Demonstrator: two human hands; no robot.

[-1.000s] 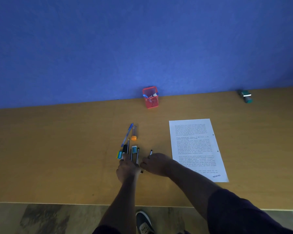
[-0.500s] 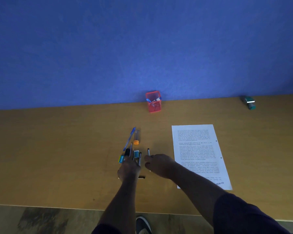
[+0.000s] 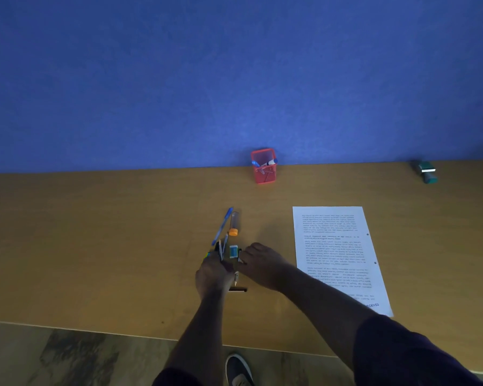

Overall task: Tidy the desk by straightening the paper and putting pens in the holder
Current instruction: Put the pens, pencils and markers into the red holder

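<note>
Several pens and markers lie bunched on the wooden desk (image 3: 95, 246): a blue pen (image 3: 222, 226), a clear tube with an orange cap (image 3: 234, 224) and a teal-capped marker (image 3: 233, 251). My left hand (image 3: 214, 274) is closed around the near ends of the bunch. My right hand (image 3: 262, 264) presses in from the right, fingertips against the pens. A red mesh holder (image 3: 263, 174) with two pens inside stands at the wall. A printed sheet of paper (image 3: 338, 254) lies to the right, slightly skewed.
A green stapler-like object (image 3: 425, 171) sits at the far right by the blue wall. A short black item (image 3: 237, 290) lies on the desk just below my left hand. The desk's near edge runs across the bottom, with floor and my shoe (image 3: 239, 369) below it.
My right hand has slid left, pushing a stray dark pen into the bunch. My left hand has closed tighter around the gathered pens. The camera has tilted slightly.
</note>
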